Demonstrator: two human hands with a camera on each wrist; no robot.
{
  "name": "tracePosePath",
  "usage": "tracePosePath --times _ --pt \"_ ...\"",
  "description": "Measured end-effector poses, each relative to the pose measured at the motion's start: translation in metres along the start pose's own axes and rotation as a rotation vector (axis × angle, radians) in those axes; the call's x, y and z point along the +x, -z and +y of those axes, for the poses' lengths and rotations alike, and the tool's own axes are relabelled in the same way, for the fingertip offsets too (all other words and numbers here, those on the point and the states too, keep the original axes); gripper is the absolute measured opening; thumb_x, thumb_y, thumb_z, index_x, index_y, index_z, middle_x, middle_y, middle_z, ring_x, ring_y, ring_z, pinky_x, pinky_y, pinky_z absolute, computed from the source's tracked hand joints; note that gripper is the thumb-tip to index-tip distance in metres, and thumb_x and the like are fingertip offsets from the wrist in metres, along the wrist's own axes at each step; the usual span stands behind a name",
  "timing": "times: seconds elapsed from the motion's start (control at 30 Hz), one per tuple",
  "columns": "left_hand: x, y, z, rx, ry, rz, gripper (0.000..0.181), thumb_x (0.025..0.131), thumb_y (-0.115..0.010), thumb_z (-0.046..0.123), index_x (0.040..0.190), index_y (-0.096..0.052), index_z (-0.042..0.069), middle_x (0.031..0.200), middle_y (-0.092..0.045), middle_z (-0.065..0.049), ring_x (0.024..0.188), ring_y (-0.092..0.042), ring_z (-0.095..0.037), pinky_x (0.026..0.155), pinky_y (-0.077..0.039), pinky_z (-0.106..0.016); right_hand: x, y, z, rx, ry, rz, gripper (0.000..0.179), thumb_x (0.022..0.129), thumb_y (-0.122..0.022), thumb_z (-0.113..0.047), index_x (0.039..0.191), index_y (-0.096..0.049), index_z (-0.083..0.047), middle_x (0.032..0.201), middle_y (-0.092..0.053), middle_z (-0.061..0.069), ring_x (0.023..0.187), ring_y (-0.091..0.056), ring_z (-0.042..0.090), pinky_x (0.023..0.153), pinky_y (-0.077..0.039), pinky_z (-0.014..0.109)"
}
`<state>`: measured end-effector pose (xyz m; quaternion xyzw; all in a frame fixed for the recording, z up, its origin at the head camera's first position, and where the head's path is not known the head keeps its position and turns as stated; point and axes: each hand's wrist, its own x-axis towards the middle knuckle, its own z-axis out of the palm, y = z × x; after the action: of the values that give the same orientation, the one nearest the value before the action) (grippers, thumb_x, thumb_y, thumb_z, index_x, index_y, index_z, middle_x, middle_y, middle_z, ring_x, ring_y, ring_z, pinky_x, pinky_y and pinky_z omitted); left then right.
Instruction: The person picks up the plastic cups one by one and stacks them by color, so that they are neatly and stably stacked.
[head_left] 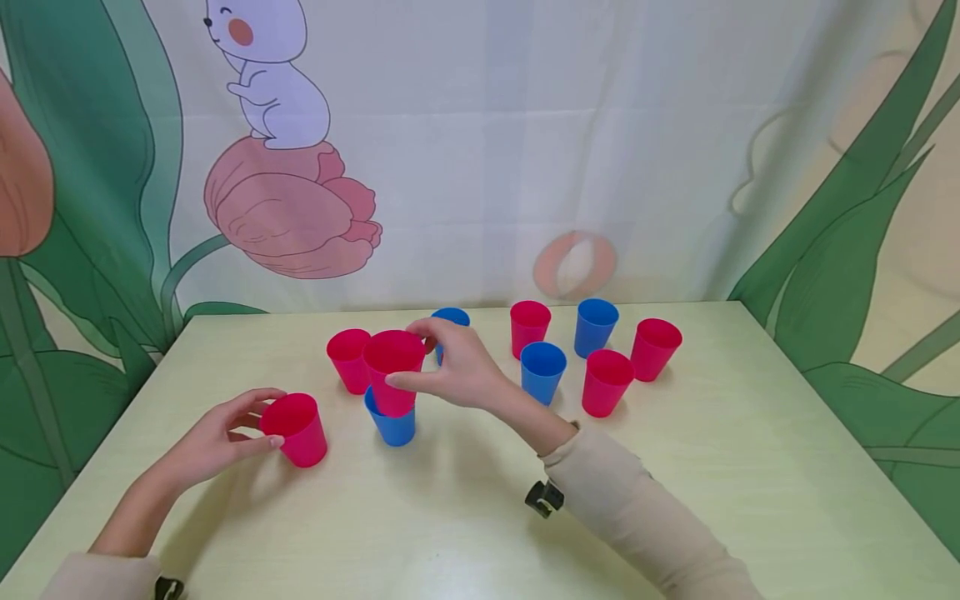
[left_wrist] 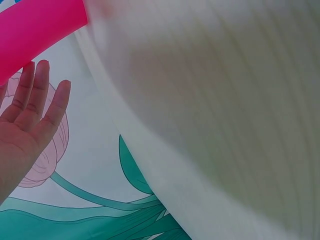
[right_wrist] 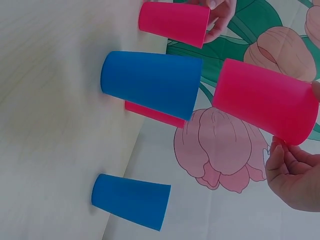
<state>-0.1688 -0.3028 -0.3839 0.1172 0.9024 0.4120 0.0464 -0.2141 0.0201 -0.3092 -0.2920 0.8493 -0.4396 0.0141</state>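
Observation:
My right hand (head_left: 465,367) pinches a red cup (head_left: 393,375) by its rim between thumb and fingers. That cup is upright above a blue cup (head_left: 395,429) standing on the table; the right wrist view shows a small gap between the red base and the blue rim (right_wrist: 196,90). At the left, my left hand (head_left: 210,437) has its thumb and fingers on either side of another red cup's (head_left: 303,442) rim. In the left wrist view its fingertips (left_wrist: 44,65) meet the cup's wall.
Behind the held cup stand a red cup (head_left: 347,362) and a blue cup (head_left: 452,315), the latter partly hidden by my right hand. To the right, several red and blue cups (head_left: 543,371) stand upright. A printed curtain (head_left: 480,167) hangs behind the table (head_left: 712,500).

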Motion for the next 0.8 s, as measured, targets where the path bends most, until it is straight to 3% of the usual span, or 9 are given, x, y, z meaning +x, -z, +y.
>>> tracePosePath --times 0.8 --pt "0.0 -0.001 0.0 -0.009 0.006 0.0 0.065 0.078 -0.071 0.017 0.132 -0.038 0.0 0.118 -0.05 -0.022 0.099 -0.052 -0.032 0.07 -0.05 -0.027 0.022 -0.039 -0.01 0.042 0.046 0.004 0.061 0.073 -0.075 -0.032 0.123 -0.051 -0.007 0.105 -0.057 -0.002 0.093 -0.048 0.01 0.065 -0.046 0.018"
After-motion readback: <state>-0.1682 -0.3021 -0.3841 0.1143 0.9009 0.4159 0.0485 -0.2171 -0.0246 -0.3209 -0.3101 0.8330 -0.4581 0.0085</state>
